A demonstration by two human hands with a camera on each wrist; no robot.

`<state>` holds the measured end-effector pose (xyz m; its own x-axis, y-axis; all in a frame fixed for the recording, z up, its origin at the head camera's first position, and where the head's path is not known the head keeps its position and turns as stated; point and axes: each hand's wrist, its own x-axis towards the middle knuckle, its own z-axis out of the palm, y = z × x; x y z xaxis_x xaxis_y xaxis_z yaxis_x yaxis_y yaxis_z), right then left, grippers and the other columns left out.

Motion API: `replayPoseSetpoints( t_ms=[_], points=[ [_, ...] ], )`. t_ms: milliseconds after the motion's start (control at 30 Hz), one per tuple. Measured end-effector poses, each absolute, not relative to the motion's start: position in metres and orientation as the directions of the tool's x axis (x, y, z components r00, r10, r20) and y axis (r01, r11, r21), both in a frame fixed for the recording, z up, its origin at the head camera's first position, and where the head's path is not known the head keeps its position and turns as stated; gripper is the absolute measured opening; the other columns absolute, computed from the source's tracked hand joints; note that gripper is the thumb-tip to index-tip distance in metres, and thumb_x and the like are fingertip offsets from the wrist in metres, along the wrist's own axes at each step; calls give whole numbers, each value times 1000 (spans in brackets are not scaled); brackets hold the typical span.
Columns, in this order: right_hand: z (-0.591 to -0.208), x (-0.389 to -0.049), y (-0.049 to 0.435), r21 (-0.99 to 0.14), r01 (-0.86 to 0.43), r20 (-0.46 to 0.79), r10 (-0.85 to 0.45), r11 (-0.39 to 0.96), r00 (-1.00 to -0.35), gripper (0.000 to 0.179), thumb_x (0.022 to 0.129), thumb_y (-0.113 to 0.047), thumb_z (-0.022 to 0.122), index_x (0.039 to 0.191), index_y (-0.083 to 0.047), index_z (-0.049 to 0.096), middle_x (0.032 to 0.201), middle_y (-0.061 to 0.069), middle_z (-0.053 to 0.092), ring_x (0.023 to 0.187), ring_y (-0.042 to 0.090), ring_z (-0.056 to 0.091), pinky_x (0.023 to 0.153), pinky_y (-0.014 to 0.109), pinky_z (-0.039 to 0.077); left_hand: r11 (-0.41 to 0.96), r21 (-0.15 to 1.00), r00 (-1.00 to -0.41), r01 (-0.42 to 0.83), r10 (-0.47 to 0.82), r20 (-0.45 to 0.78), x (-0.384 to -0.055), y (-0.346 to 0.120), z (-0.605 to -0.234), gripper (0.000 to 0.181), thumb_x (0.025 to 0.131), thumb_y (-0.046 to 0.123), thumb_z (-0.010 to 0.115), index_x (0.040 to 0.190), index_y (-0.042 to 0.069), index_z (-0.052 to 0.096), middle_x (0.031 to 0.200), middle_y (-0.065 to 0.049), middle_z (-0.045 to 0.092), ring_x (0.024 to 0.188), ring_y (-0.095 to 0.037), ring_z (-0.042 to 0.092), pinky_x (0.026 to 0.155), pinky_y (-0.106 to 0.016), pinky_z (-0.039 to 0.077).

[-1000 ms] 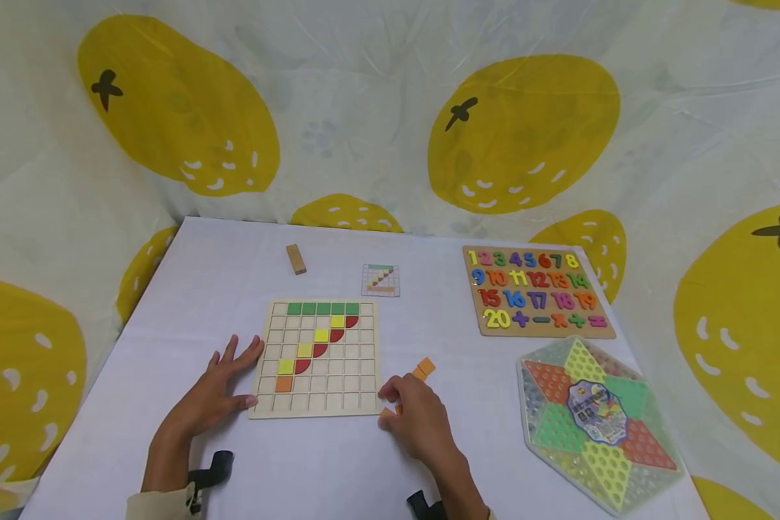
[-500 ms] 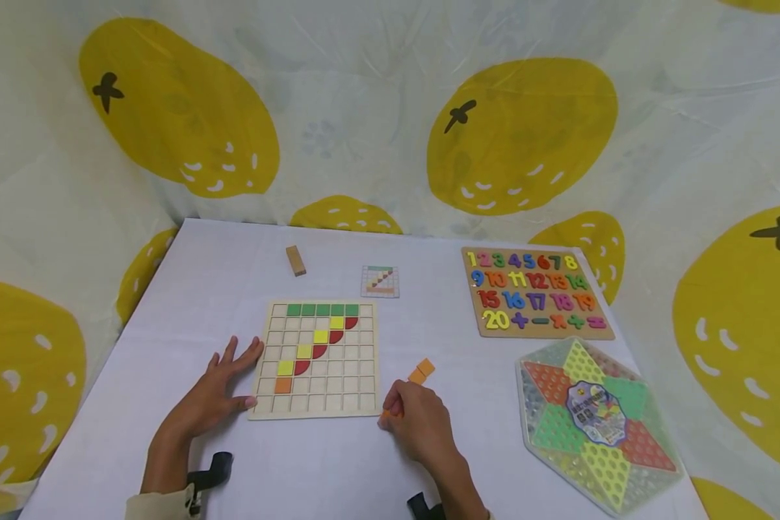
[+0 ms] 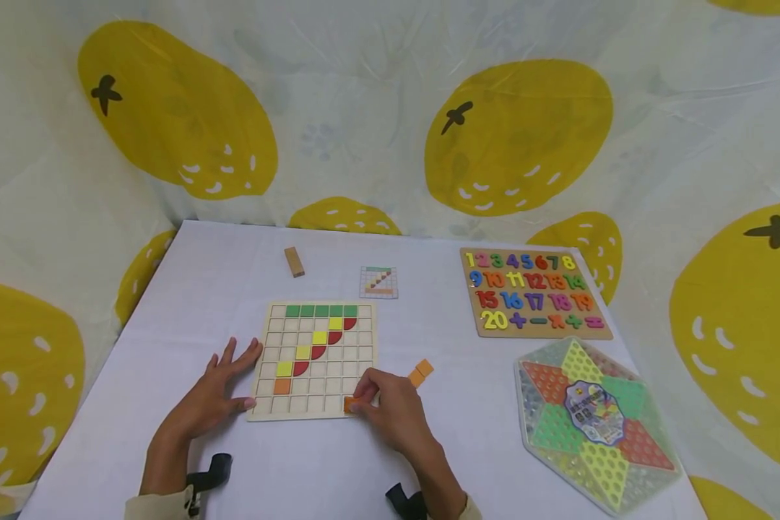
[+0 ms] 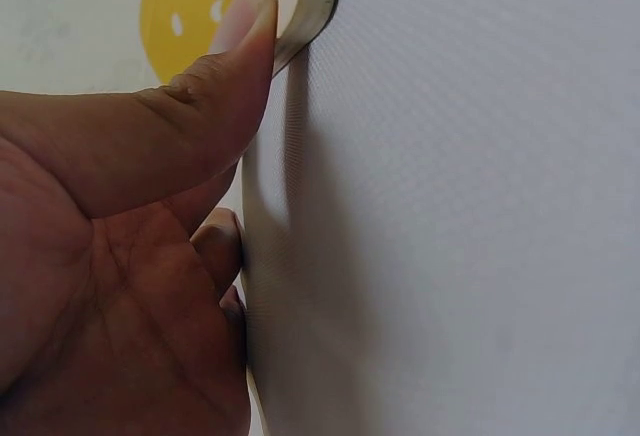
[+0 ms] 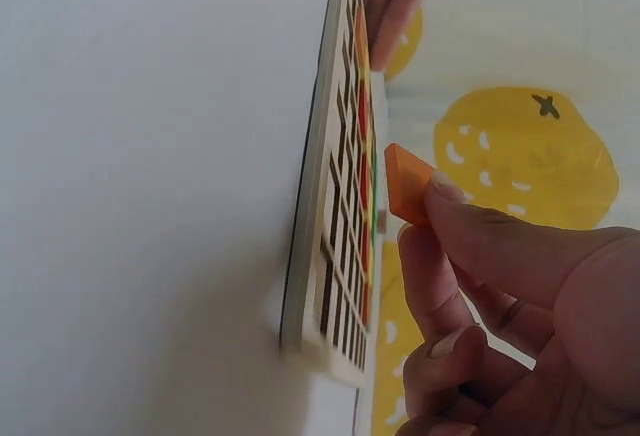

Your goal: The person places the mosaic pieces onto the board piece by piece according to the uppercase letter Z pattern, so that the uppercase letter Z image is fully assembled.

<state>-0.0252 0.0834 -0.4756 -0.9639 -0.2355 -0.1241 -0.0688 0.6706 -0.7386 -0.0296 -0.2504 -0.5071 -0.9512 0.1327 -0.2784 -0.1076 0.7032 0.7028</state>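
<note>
A wooden grid board (image 3: pixel 318 406) lies on the white table, with green squares (image 3: pixel 321 311) along its top row and a diagonal of yellow squares (image 3: pixel 303 352) and red quarter-round tiles (image 3: pixel 301 369). One orange square (image 3: pixel 282 386) sits at the diagonal's lower end. The left hand (image 3: pixel 213 393), fingers spread, rests at the board's left edge; its thumb touches the rim in the left wrist view. Thumb and forefinger of the right hand (image 3: pixel 393 409) pinch an orange square tile (image 5: pixel 407 184), held just above the board's lower right part.
Loose orange tiles (image 3: pixel 420 372) lie right of the board. Behind it are a small pattern card (image 3: pixel 379 282) and a wooden block (image 3: pixel 295 262). A number puzzle (image 3: pixel 536 292) and a hexagonal Chinese checkers set (image 3: pixel 596 426) occupy the right side.
The right hand has picked up an orange tile from the table beside the board and moved left, over the board's lower right. The left hand has stayed in place.
</note>
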Motion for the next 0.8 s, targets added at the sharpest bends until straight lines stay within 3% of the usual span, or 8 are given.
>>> replayPoseSetpoints(
  t_ms=[167,800],
  points=[
    [-475,-33,64,-756,-61,-135,-247,652,-959,22,85,-20,91,86,-23,69,70,-14,64,76,5,58,64,22,44,700,706,-951,-109,133,-278,-29,-250,-507,113,74,6,91,168,27,31,179,-16,11,163,-52,-13,121,-86,1],
    [-479,-59,8,-702,-117,-145,-301,703,-943,18,88,-22,88,87,-19,70,70,-10,62,69,6,54,59,21,44,686,720,-952,-101,143,-270,-29,-252,-505,111,77,11,91,168,28,30,179,-15,10,162,-53,-15,118,-88,1]
  ],
)
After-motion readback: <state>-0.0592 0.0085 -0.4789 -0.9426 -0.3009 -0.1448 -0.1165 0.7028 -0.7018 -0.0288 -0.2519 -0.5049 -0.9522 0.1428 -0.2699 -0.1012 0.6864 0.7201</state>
